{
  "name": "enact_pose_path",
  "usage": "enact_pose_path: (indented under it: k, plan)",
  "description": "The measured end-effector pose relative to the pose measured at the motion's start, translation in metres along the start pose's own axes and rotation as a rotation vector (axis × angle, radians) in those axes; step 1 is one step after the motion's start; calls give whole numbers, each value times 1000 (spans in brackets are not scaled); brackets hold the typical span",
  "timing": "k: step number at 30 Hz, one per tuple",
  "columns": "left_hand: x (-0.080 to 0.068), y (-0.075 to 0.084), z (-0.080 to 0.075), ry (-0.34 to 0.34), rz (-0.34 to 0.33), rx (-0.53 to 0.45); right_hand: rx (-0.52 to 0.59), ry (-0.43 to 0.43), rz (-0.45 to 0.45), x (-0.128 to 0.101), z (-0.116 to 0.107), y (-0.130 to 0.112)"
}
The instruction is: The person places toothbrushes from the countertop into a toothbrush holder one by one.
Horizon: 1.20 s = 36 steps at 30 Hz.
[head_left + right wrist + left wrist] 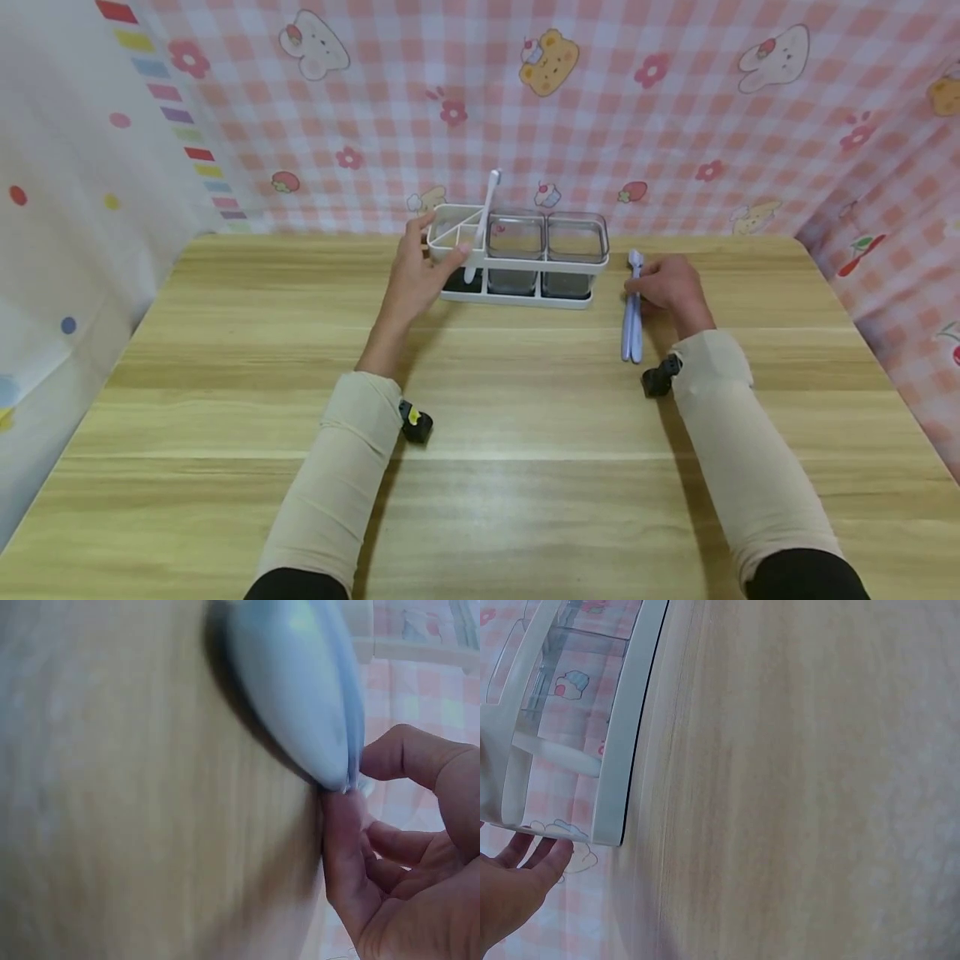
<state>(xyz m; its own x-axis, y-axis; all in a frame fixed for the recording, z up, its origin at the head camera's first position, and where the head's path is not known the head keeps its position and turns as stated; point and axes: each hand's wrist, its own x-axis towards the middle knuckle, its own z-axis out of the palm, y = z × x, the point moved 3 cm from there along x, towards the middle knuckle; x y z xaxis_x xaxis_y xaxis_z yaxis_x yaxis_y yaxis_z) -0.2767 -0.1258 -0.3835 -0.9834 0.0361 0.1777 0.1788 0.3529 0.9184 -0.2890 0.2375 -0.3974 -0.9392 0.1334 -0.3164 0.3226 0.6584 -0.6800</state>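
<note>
Near the table's (pixel 480 467) far edge, our left hand (pixel 417 275) grips the rack (pixel 517 275); our right hand (pixel 670 285) pinches pale spoons (pixel 632 329).

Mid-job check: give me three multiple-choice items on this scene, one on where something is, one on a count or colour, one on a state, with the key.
1. Where do the pale blue spoons lie?
A. On the table, right of the rack
B. Inside the rack's left compartment
C. Left of the left hand

2. How many clear lidded containers sit in the white rack?
A. One
B. Two
C. Four

3. How does the white utensil stand in the rack?
A. Flat on the table
B. Hidden under a lid
C. Upright and leaning in the open left section

Key: 1 A, the head view shows the spoons on the wooden table beside the right hand, whose fingers touch them. 2 B, two clear lidded containers stand side by side. 3 C, its handle rises above the rim next to the left hand, which holds the rack's end.
</note>
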Motion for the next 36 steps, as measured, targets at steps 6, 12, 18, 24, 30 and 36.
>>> enact_pose_path:
  k: [6,12,18,24,30,36]
  plan:
    - [-1,1,-3,9,-3,-9,-30,13,-28,-1,-1,-5]
    - [-3,-1,-3,9,-2,-16,184,17,-17,0,-2,4]
    - [-3,-1,-2,13,4,-12,392,23,20,2,-2,12]
    - [-2,0,-2,16,9,-9,426,34,45,0,-5,13]
    - [-1,-1,-1,7,0,-8,435,64,25,-4,-9,12]
    - [0,-1,0,11,11,-4,430,63,14,-7,-12,9]
